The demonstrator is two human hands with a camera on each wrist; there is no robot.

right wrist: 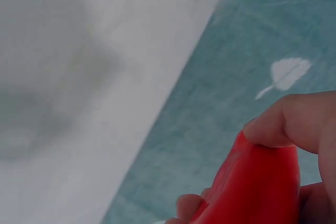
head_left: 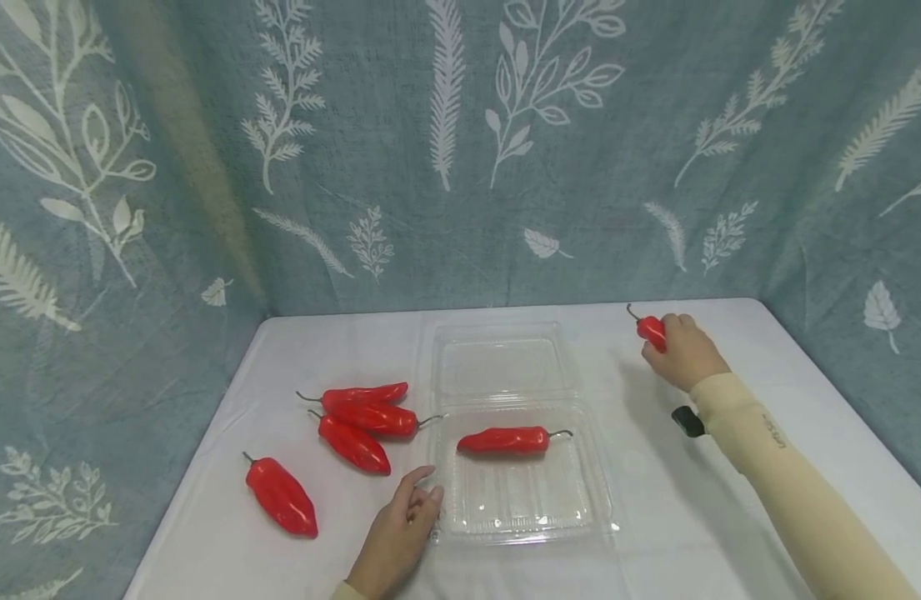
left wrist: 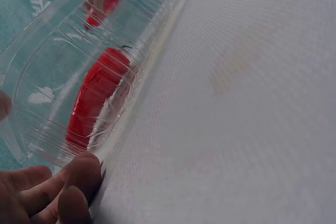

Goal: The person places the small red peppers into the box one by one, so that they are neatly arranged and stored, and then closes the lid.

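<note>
High over the back right of the table, my right hand (head_left: 685,354) grips a red chili pepper (head_left: 651,332), its stem pointing up and left. In the right wrist view the thumb and fingers lie around that pepper's smooth end. My left hand (head_left: 402,529) rests at the left side of a clear plastic clamshell box (head_left: 520,504), fingers loosely bent, fingertips right at its rim. The box lies with its lid (head_left: 501,362) folded back. One red pepper (head_left: 505,441) lies crosswise in its base, stem to the right.
Left of the box, three red peppers (head_left: 355,446) lie bunched together. Another, fatter pepper (head_left: 280,496) sits apart, nearer the front left. A white cloth (head_left: 340,350) covers the table, and patterned blue-green curtains (head_left: 400,150) enclose its back and sides.
</note>
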